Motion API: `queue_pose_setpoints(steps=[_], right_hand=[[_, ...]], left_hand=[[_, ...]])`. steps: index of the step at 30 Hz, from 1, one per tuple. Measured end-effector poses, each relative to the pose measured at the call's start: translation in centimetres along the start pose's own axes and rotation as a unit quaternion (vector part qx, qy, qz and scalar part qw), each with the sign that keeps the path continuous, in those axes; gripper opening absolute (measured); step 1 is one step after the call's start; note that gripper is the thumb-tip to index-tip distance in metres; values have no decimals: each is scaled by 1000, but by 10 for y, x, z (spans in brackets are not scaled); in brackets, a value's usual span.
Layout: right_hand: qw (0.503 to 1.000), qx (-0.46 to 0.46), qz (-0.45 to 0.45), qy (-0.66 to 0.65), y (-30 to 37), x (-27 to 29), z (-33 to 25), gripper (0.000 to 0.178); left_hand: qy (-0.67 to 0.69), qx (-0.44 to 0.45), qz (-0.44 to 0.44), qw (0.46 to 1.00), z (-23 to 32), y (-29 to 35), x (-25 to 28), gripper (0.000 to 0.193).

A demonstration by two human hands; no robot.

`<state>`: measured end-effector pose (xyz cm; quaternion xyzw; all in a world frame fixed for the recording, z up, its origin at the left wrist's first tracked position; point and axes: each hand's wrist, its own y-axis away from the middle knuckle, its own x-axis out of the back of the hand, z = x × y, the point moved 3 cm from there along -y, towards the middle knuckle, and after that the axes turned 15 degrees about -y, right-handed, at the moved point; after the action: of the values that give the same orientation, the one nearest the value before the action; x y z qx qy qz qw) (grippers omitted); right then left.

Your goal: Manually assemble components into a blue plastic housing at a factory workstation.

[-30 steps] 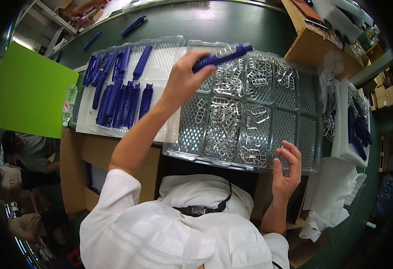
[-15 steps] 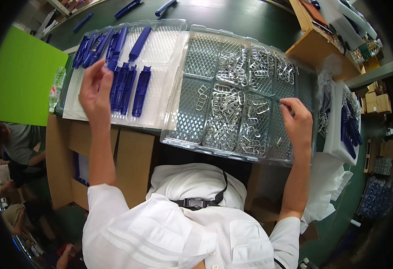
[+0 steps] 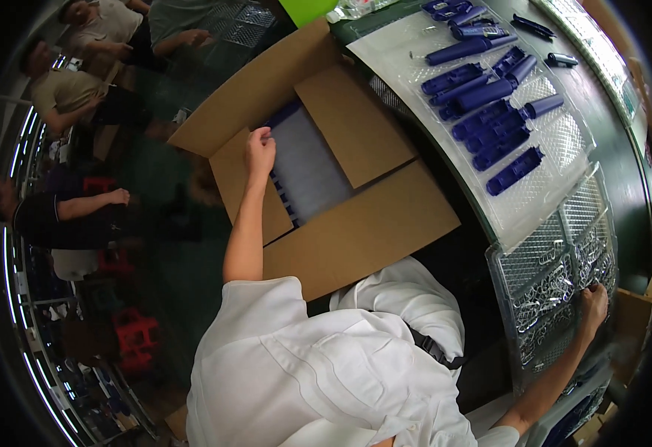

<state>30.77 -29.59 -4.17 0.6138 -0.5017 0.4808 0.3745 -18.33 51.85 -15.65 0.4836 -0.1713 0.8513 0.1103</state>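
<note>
My left hand [image 3: 260,155] is over the left part of an open cardboard box [image 3: 363,235], beside an inner flap [image 3: 240,175]. Its fingers are curled together; whatever they hold, if anything, is hidden. In the box lies a whitish translucent sheet [image 3: 315,164], with blue plastic parts [image 3: 285,200] showing along its edge. At the far right, my right hand [image 3: 594,307] is at a clear compartment tray [image 3: 506,279] of small shiny metal wire loops [image 3: 542,298]. Its fingers are pinched together, their contents too small to make out.
Long blue plastic shells [image 3: 514,170] lie in rows on a white sheet with a clear tray [image 3: 557,141]. Further blue pieces [image 3: 562,59] rest on the green table [image 3: 601,104]. A clear bottle [image 3: 359,9] lies at the table's edge. Other people [image 3: 72,208] are at the left.
The view has swung left toward the cardboard box. My left hand has moved from the blue shells to above the box. My right hand stays near the tray of metal loops.
</note>
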Motion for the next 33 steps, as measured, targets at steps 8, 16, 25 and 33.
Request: queue_pose_setpoints(steps=[8, 16, 25, 33], right_hand=[[997, 0, -72, -8, -10, -1, 24, 24], [995, 18, 99, -2, 2, -2, 52, 23], [943, 82, 115, -302, 33, -4, 6, 32], [855, 19, 324, -403, 187, 82, -81, 15]], left_hand=[[-338, -69, -19, 938, -7, -84, -82, 34], [-446, -145, -2, 883, -3, -82, -84, 36], [-366, -84, -83, 923, -22, -78, -44, 35], [-344, -184, -32, 920, 41, -30, 0, 28]])
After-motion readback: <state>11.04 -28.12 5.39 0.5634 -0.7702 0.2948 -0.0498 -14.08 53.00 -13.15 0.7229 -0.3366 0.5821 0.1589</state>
